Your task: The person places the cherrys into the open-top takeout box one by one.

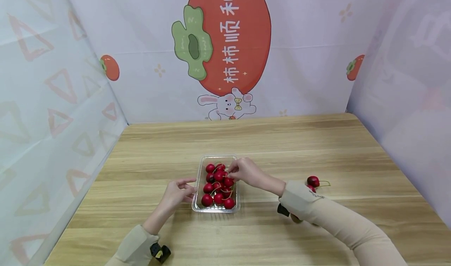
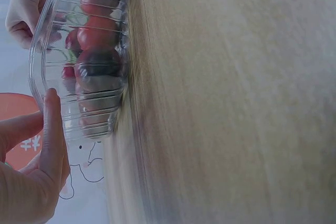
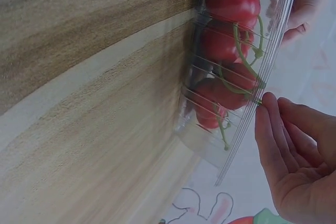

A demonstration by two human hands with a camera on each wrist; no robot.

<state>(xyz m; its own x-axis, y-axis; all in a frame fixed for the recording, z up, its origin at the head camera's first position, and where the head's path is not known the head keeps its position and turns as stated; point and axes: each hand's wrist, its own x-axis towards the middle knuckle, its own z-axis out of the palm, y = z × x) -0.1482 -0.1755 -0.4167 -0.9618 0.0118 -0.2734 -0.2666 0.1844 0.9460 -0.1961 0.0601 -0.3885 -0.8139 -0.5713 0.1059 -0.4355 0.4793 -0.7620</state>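
Note:
A clear plastic box (image 1: 199, 203) stands on the table, holding several dark red cherries (image 1: 207, 199) with green stems. My left hand (image 1: 176, 194) is at the box's left side, its fingers fairly straight and touching the rim and outer wall. Over the right side of the box, my right hand (image 1: 246, 172) pinches the end of a cherry stem (image 3: 244, 92) between thumb and fingertips. That stem's cherry sits among the others inside the wall. In the left wrist view, a straight finger (image 2: 53, 124) lies against the clear wall.
Loose cherries (image 1: 312, 181) lie on the wooden table (image 1: 158, 140) at the right, one partly hidden behind my right sleeve (image 1: 299, 199). A printed cloth (image 1: 141, 89) hangs behind the table, with more cloth on both sides.

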